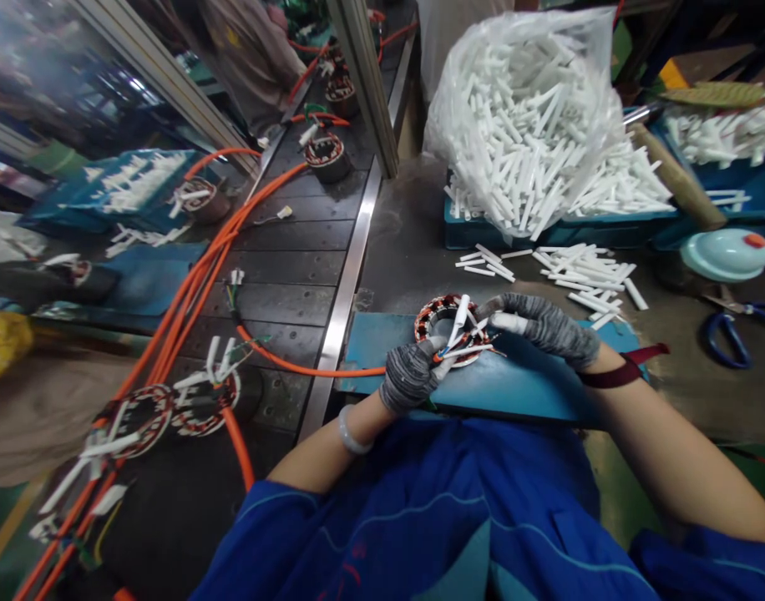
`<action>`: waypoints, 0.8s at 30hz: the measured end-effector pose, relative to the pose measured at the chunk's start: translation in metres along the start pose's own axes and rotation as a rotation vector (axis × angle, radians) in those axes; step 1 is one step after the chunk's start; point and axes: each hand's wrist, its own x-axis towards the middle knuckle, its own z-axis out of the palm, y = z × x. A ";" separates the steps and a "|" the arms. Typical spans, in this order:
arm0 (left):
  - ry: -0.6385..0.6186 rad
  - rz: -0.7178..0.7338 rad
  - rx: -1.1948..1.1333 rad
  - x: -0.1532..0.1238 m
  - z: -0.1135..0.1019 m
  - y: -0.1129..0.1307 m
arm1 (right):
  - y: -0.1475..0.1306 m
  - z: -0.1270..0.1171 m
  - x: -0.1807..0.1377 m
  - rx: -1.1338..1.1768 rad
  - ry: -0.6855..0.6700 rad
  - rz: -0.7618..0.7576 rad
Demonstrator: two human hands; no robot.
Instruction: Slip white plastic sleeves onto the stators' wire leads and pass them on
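Pinching wires at copper-wound ring: left hand; right hand alongside, hold unclear.

Near the left edge of the blue board, a wound ring is laid. Its wires are gripped by the gloved left hand, and the gloved right hand is placed at the ring's right side. At the board's far right corner, loose white tubes are heaped.
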 end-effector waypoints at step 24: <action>-0.009 -0.022 0.111 -0.002 0.002 0.002 | -0.007 -0.008 0.000 0.131 -0.009 0.131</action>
